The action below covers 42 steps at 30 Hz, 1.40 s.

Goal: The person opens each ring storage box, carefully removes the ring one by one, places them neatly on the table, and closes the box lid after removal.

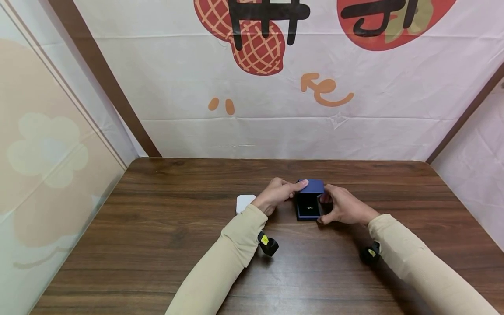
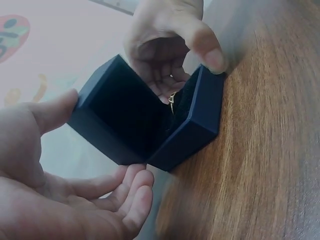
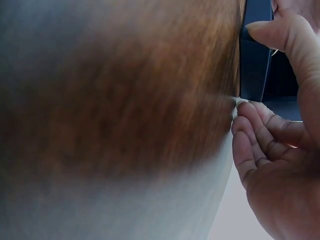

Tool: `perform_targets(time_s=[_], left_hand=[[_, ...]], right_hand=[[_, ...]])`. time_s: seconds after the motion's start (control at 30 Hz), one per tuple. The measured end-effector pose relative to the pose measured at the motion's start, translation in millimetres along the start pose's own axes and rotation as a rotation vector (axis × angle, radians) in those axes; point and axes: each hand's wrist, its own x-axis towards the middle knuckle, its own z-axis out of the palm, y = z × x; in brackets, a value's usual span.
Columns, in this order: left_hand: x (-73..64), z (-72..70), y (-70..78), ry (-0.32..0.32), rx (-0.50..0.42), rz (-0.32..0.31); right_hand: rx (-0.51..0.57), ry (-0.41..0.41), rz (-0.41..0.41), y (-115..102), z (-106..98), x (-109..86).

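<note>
A white piece (image 1: 245, 203) is lying partly hidden behind the left hand (image 1: 277, 193), which is gripping the raised lid (image 1: 314, 187) of a blue box (image 2: 201, 119). The box is standing open on the wooden table (image 1: 165, 232), showing dark lining (image 1: 304, 203) and a gold ring (image 1: 309, 208); the right hand (image 1: 343, 207) is gripping its base (image 1: 307, 218). The table is extending to both sides, its back edge (image 1: 212, 159) running beyond.
</note>
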Motion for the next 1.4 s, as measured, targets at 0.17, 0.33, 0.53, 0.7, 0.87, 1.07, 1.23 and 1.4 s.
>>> perform_targets(time_s=[0.17, 0.33, 0.53, 0.7, 0.87, 1.07, 1.23, 1.4], left_hand=[[2.1, 2.7, -2.3, 0.045, 0.007, -0.008], [2.0, 6.1, -3.1, 0.119, 0.044, -0.001], [-5.5, 6.5, -0.5, 0.174, 0.136, 0.046], [-19.2, 5.3, 4.9, 0.207, 0.247, 0.164], [-29.7, 6.4, 4.2, 0.287, 0.407, 0.311], [-37.2, 11.9, -3.5, 0.336, 0.521, 0.446], [-38.9, 18.4, -8.7, 0.251, 0.645, 0.490], [-37.5, 26.0, -11.5, 0.209, 0.780, 0.496]], right_hand=[[0.006, 0.000, 0.011, 0, 1, 0.2], [-0.005, 0.010, 0.005, 0, 1, 0.8], [-0.017, 0.020, -0.001, 0, 0, 0.4], [-0.017, 0.015, 0.001, 0, 0, -0.1], [-0.012, 0.004, 0.008, 1, 0, -0.1], [-0.016, 0.010, -0.001, 2, 1, 1.1], [-0.018, 0.010, -0.007, 2, 1, 0.9], [-0.021, 0.009, -0.004, 1, 0, 0.7]])
